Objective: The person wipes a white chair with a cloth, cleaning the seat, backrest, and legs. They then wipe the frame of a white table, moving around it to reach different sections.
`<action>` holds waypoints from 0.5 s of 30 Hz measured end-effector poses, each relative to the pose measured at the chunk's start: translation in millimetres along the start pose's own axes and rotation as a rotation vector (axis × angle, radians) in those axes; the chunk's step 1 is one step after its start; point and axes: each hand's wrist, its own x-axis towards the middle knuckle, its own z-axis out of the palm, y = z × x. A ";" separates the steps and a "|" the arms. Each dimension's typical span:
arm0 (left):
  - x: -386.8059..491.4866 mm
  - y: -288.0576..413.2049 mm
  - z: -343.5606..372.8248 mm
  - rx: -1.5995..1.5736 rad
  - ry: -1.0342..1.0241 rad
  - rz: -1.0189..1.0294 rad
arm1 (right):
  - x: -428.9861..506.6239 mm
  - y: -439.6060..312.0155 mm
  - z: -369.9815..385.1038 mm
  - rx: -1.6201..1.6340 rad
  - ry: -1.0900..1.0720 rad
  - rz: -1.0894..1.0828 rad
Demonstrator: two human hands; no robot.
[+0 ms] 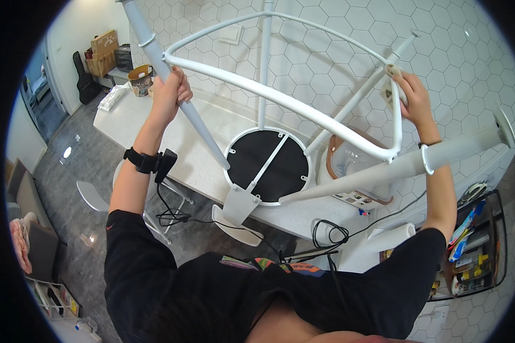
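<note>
A white metal bar stool [283,99] stands upside down on the pale countertop [176,145], its legs and footrest ring pointing up and its round seat with a black underside [257,160] at the bottom. My left hand [171,92] is closed around one leg, just below the ring's corner. With my right hand [414,96] I hold a light patterned cloth [388,92] against the footrest ring at its right side. Part of the cloth is hidden behind the ring and my fingers.
A decorated bucket [140,80] and a white soft pack [113,97] lie at the counter's far left. A clear-lidded container [356,165] sits behind the right front leg. Black cables [334,233] hang near my body. A paper roll [392,238] and a filled rack [476,253] are at right.
</note>
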 end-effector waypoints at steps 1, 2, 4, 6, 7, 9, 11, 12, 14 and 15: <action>0.1 1.7 -0.2 0.023 0.001 -0.005 | 3.8 -19.5 -13.5 0.011 -0.007 0.001; -1.4 1.2 0.4 0.041 0.028 -0.018 | 6.0 -40.2 -29.2 0.048 0.041 -0.045; -4.2 1.3 1.8 -0.005 0.006 0.009 | 3.5 -80.7 -63.5 0.015 0.013 -0.057; -7.0 2.0 2.9 -0.020 0.010 0.040 | 2.5 -108.4 -84.8 -0.067 -0.014 -0.131; -7.4 2.6 3.0 -0.010 0.006 0.051 | 1.7 -119.6 -90.3 -0.052 -0.004 -0.101; -10.3 1.6 4.1 -0.003 0.017 0.052 | -2.4 -134.1 -97.6 -0.007 0.009 -0.039; -11.3 0.4 3.6 -0.027 0.014 0.078 | -3.8 -134.6 -95.7 -0.014 0.030 -0.025; -10.7 1.1 1.1 0.004 0.041 0.022 | -4.3 -134.4 -90.1 0.019 0.034 0.066; -8.5 -1.5 -0.6 -0.031 -0.011 0.010 | -5.7 -121.8 -78.0 -0.114 0.067 -0.061; -8.1 -0.5 -3.5 -0.041 0.007 0.005 | -4.4 -109.7 -64.5 -0.070 0.090 -0.004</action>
